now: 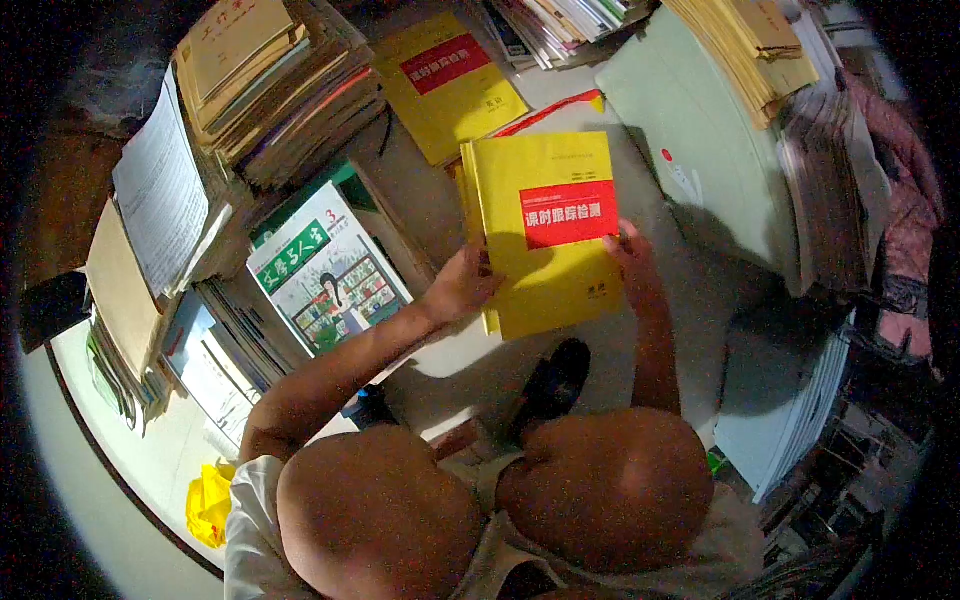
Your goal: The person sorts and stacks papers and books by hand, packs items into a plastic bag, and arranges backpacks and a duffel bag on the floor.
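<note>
Two red-panelled yellow covers showing, white lettering, held books (560, 280) up now, left hand (466, 284) and right hand (633, 260) half-curled, gripping opposite edges, one flat book (450, 118) beyond.

Yellow workbooks (560, 285) with red title blocks (570, 214); magazine (318, 262) white with green title panel (295, 257).

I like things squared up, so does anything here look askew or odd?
The yellow books held by the left hand and right hand look uneven: covers beneath jut out at the left. The printed sheet at upper left lies aslant, and the crumpled yellow plastic at lower left looks stray. I see no spill.
</note>
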Motion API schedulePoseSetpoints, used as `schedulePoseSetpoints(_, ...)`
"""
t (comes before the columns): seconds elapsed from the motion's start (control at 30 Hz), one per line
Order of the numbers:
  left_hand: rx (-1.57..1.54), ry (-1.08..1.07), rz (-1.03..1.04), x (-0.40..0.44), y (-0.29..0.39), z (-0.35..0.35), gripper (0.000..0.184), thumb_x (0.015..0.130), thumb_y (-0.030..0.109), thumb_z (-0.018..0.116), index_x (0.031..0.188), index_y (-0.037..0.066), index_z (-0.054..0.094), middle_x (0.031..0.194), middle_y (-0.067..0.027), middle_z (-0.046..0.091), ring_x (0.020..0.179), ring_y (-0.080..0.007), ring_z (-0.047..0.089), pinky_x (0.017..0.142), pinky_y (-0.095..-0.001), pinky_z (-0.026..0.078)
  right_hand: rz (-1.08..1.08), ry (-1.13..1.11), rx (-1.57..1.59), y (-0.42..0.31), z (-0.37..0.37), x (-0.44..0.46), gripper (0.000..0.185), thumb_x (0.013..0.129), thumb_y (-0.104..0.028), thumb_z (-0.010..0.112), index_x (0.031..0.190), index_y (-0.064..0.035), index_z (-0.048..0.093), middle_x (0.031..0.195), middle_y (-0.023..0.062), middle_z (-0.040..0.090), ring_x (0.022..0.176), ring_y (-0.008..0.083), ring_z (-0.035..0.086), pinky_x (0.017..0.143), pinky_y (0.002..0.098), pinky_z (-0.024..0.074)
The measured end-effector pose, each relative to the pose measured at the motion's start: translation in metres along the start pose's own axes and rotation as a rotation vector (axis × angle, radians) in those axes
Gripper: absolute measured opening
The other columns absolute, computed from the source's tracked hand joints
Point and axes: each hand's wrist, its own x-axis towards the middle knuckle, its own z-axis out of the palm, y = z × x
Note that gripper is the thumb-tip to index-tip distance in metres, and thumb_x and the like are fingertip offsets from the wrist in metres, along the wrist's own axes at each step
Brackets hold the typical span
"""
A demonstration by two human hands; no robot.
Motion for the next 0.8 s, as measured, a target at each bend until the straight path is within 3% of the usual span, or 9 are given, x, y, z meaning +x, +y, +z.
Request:
schedulePoseSetpoints(0.1, 0.34, 0.203, -0.148, 0.018, -0.042, -0.036, 0.036, 0.089, 0.01, 0.055, 0.123, 0.0, 0.048, 0.106, -0.0082, 0.06, 0.094, -0.0202, 0.057, 0.078, -0.0346, 0.048, -0.201, 0.114, -0.3, 0.054, -0.008, 0.02, 0.036, 0.089, -0.018, 0.061, 0.121, -0.003, 0.054, 0.105, 0.008, 0.063, 0.098, 0.0193, 0.06, 0.083, 0.0327, 0.0486)
schedulePoseSetpoints(0.2, -0.066, 0.425, -0.046, 0.033, -0.026, -0.056, 0.027, 0.086, 0.012, 0.056, 0.109, -0.001, 0.057, 0.087, -0.0043, 0.06, 0.076, -0.0185, 0.055, 0.064, -0.0341, 0.046, -0.314, 0.363, -0.419, 0.035, -0.003, 0.043, 0.034, 0.087, -0.011, 0.062, 0.119, -0.0024, 0.055, 0.103, 0.0099, 0.064, 0.099, 0.0204, 0.061, 0.083, 0.0324, 0.0504)
schedulePoseSetpoints(0.3, -0.255, 0.579, -0.1, 0.072, -0.042, -0.102, 0.021, 0.082, 0.009, 0.056, 0.101, 0.0, 0.061, 0.081, -0.0034, 0.058, 0.069, -0.0162, 0.051, 0.059, -0.0334, 0.042, -0.479, 0.344, -0.33, 0.054, -0.008, 0.09, 0.031, 0.086, -0.004, 0.061, 0.117, -0.0013, 0.057, 0.106, 0.0119, 0.063, 0.1, 0.0211, 0.062, 0.082, 0.0317, 0.052)
schedulePoseSetpoints(0.4, -0.237, 0.616, 0.015, 0.11, -0.059, -0.133, 0.016, 0.08, 0.009, 0.056, 0.092, 0.0, 0.063, 0.079, -0.0036, 0.057, 0.066, -0.0146, 0.049, 0.056, -0.034, 0.039, -0.391, 0.332, -0.388, -0.005, 0.012, 0.127, 0.029, 0.085, 0.0, 0.06, 0.114, -0.0005, 0.059, 0.108, 0.012, 0.064, 0.1, 0.0193, 0.062, 0.083, 0.0303, 0.0521)
schedulePoseSetpoints(0.53, -0.024, 0.754, -0.426, 0.127, -0.023, -0.136, 0.019, 0.08, 0.011, 0.058, 0.093, -0.001, 0.063, 0.078, -0.0052, 0.059, 0.069, -0.0157, 0.052, 0.06, -0.0344, 0.042, -0.549, 0.217, -0.421, -0.024, 0.044, 0.198, 0.028, 0.084, -0.002, 0.062, 0.112, -0.0008, 0.06, 0.111, 0.0134, 0.064, 0.101, 0.0215, 0.063, 0.082, 0.0307, 0.0519)
schedulePoseSetpoints(0.6, -0.023, 0.723, -0.319, 0.129, -0.026, -0.145, 0.023, 0.081, 0.015, 0.061, 0.094, -0.004, 0.063, 0.081, -0.0084, 0.062, 0.074, -0.0175, 0.056, 0.066, -0.0356, 0.044, -0.593, 0.166, -0.488, -0.037, 0.061, 0.221, 0.031, 0.083, -0.007, 0.064, 0.114, -0.0015, 0.06, 0.112, 0.0146, 0.064, 0.103, 0.024, 0.063, 0.081, 0.0342, 0.0522)
schedulePoseSetpoints(0.67, -0.181, 0.809, -0.25, 0.156, -0.111, -0.188, 0.029, 0.082, 0.017, 0.062, 0.1, -0.005, 0.061, 0.088, -0.0096, 0.064, 0.078, -0.0179, 0.058, 0.07, -0.0358, 0.045, -0.524, 0.123, -0.547, -0.061, 0.078, 0.226, 0.034, 0.083, -0.01, 0.065, 0.116, -0.002, 0.059, 0.113, 0.0143, 0.063, 0.103, 0.0245, 0.063, 0.082, 0.0358, 0.052)
schedulePoseSetpoints(0.73, -0.341, 0.893, -0.182, 0.157, -0.119, -0.188, 0.034, 0.082, 0.018, 0.063, 0.106, -0.007, 0.06, 0.094, -0.0108, 0.066, 0.082, -0.0184, 0.059, 0.074, -0.036, 0.046, -0.452, 0.076, -0.607, -0.06, 0.085, 0.236, 0.037, 0.083, -0.013, 0.067, 0.117, -0.0024, 0.058, 0.114, 0.014, 0.063, 0.103, 0.025, 0.063, 0.082, 0.0373, 0.0518)
schedulePoseSetpoints(0.8, -0.087, 0.783, -0.283, 0.145, -0.062, -0.165, 0.04, 0.083, 0.018, 0.065, 0.113, -0.007, 0.056, 0.105, -0.0107, 0.064, 0.087, -0.0187, 0.06, 0.077, -0.0361, 0.047, -0.451, 0.035, -0.579, -0.045, 0.09, 0.261, 0.041, 0.083, -0.016, 0.068, 0.12, -0.0031, 0.056, 0.117, 0.0133, 0.061, 0.101, 0.0252, 0.062, 0.083, 0.0372, 0.0512)
